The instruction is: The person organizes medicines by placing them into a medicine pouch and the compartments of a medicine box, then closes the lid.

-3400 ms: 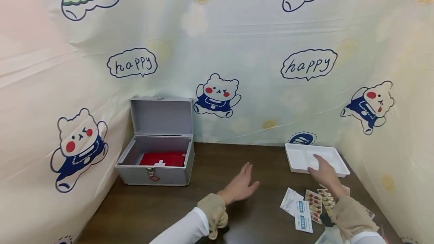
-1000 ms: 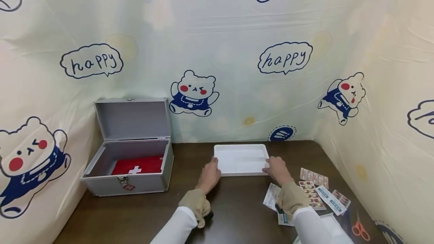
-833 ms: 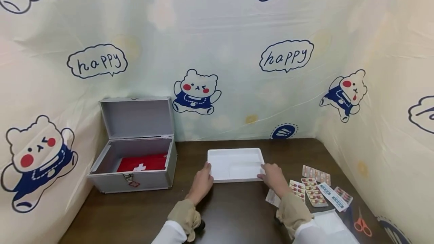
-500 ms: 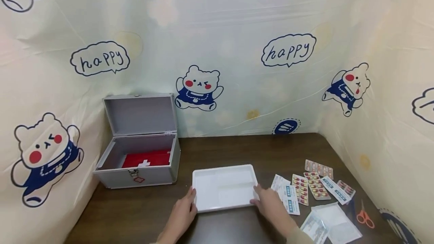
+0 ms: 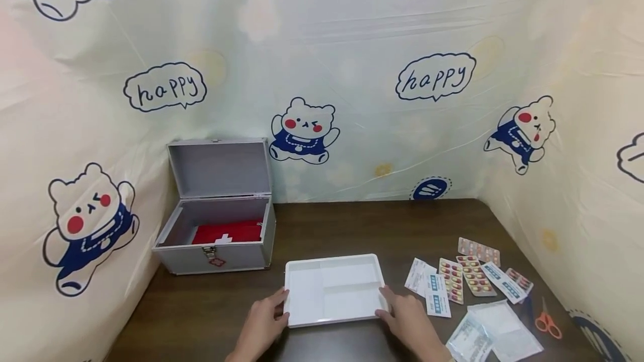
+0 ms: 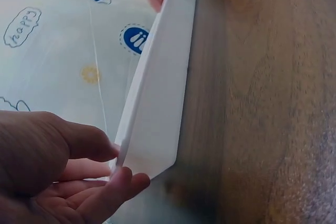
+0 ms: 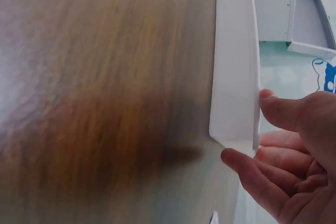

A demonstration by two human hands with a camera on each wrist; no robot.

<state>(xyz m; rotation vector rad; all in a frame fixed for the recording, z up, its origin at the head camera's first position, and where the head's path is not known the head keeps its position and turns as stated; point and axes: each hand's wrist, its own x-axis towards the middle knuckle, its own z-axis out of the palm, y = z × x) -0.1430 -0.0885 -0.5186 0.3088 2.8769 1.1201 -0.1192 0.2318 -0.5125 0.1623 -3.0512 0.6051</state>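
A white plastic tray (image 5: 332,289) with shallow compartments lies close over the brown table in front of the person. The left hand (image 5: 260,323) holds its left end; in the left wrist view the thumb is at the rim and the fingers (image 6: 118,184) curl round the outer wall near the corner. At the opposite end, the right hand (image 5: 406,320) grips the tray the same way, with the thumb (image 7: 281,109) at the rim and fingers by the corner in the right wrist view. No loose items show inside the tray.
An open silver case (image 5: 221,258) with a red pouch (image 5: 231,232) inside stands back left. To the right lie several blister packs (image 5: 473,275), small printed packets (image 5: 437,295), clear and white packages (image 5: 505,331) and orange-handled scissors (image 5: 547,323). A patterned curtain (image 5: 352,32) closes off the back and sides.
Both hands have taken hold of the tray, which was at the back right by the curtain, and brought it left and nearer the person. In the last half second it has barely moved.
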